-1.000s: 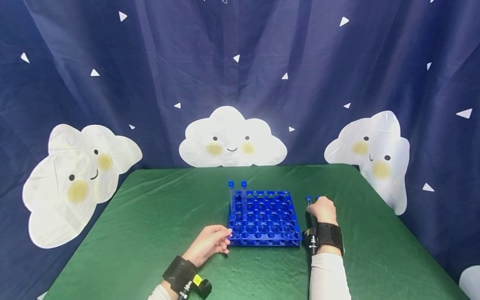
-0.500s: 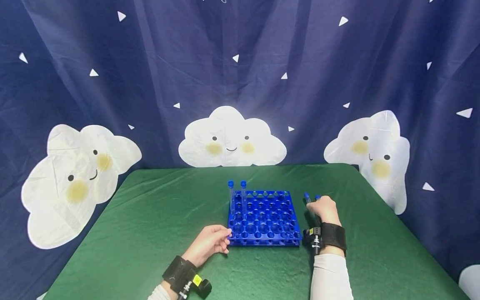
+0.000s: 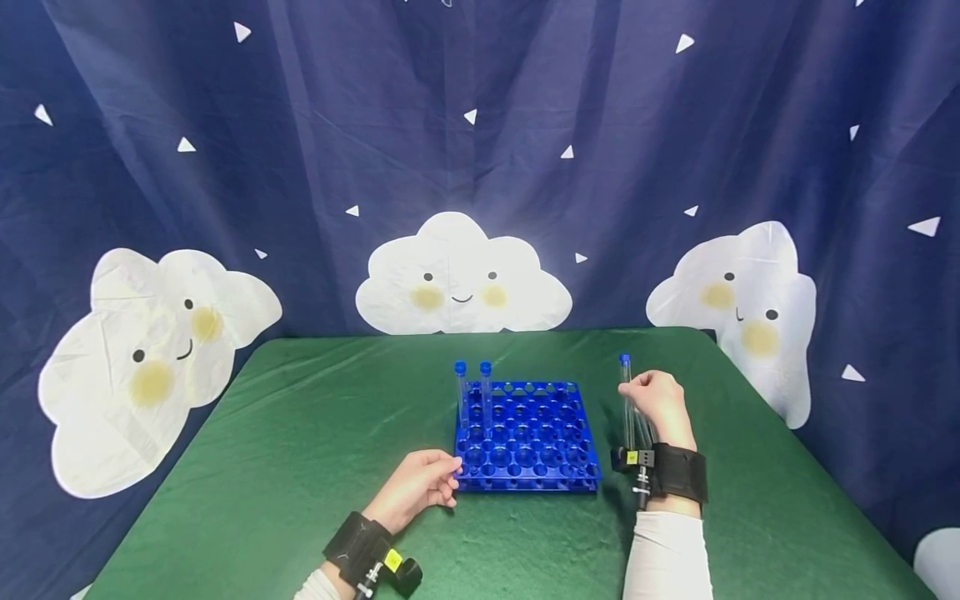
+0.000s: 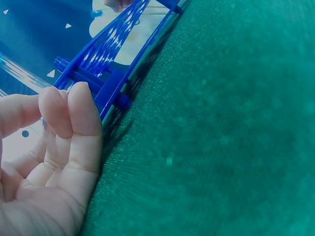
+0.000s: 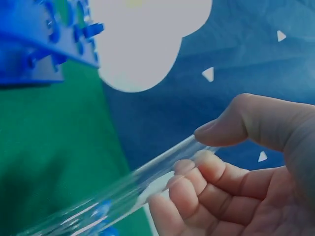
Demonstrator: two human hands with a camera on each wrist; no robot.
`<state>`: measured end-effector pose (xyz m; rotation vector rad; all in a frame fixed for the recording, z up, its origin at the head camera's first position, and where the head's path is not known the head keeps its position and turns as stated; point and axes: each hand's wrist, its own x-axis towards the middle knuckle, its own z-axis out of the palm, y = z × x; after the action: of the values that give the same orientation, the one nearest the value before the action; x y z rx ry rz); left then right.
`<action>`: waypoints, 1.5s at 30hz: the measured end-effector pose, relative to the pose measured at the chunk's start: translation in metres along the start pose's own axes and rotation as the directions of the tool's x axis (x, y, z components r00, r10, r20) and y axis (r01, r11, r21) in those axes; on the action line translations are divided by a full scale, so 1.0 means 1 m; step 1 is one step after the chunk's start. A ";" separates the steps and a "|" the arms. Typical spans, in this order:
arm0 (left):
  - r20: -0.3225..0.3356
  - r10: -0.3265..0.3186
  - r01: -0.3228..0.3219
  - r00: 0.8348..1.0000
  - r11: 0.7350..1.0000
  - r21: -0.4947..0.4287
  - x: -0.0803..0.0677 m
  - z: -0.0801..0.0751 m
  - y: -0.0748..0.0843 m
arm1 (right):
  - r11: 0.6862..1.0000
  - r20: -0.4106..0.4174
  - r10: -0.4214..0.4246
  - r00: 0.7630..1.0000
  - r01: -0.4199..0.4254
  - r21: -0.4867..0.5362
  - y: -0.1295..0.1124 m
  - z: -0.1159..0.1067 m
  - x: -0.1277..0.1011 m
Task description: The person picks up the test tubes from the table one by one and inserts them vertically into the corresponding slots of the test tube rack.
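1. The right hand (image 3: 654, 400) holds clear test tubes (image 3: 628, 408) upright, thumb and curled fingers (image 5: 206, 182) pinching the glass; one blue cap shows at the top, and how many tubes the hand holds cannot be told for certain.
2. The held tubes stand in the air just to the right of the blue tube rack (image 3: 528, 437), apart from it and above the cloth.
3. The left hand (image 3: 416, 487) rests on the table at the rack's near left corner, its loosely bent fingertips (image 4: 78, 113) touching the rack's edge without gripping it.
4. Two capped tubes (image 3: 472, 396) stand upright side by side in the rack's far left corner holes.
5. The rack sits on a green tablecloth (image 3: 300, 467).
6. Behind the table hangs a dark blue curtain (image 3: 525, 125) with smiling white clouds and small triangles.
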<state>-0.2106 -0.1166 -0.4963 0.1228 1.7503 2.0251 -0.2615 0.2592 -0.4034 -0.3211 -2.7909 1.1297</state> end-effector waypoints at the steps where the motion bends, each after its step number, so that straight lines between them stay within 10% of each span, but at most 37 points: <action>1: 0.000 -0.001 0.001 1.000 1.000 -0.001 0.000 0.000 0.000 | 1.000 -0.011 -0.010 1.000 0.010 0.009 -0.002 -0.001 -0.001; 17: 0.000 0.002 -0.002 1.000 1.000 0.000 0.000 -0.001 0.000 | 0.965 -0.235 -0.228 0.945 0.252 0.076 -0.059 -0.004 -0.024; 45: 0.009 0.008 -0.008 1.000 1.000 -0.002 0.000 0.000 0.001 | 0.867 -0.041 -0.462 0.886 0.461 0.189 -0.113 0.044 -0.042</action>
<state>-0.2103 -0.1165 -0.4953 0.1385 1.7451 2.0288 -0.2458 0.1412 -0.3572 0.3552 -2.5210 1.2520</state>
